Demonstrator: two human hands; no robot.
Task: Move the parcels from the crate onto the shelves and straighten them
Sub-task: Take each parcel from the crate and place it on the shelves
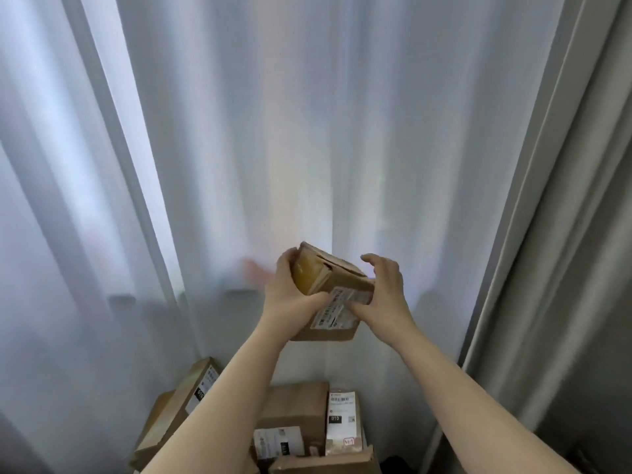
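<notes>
Nearest to us, both bare forearms rise from the lower edge of the view, and between them lies a heap of cardboard parcels. A long box (178, 405) leans tilted at the left of the heap. A central box (297, 405) sits behind a parcel with a white label (278, 441). An upright labelled parcel (343, 422) stands just to its right, and a flat box (325, 463) lies at the bottom edge.

Further out, raised above the heap, is the small parcel (337, 285), held in the air between both hands and tilted, with its shipping label (337, 311) facing us.

The left hand (290, 299) grips the parcel's left end, thumb on the label side and fingers wrapped round the far side. The right hand (386, 295) cups the right end and its thumb lies on the label. Its fingers are curved and slightly spread over the upper right corner. We cannot tell whether those fingertips touch the cardboard.

Behind everything hangs a sheer white curtain (273, 131) in vertical folds, lit from behind. A heavier grey drape (564, 234) runs down the right side.
</notes>
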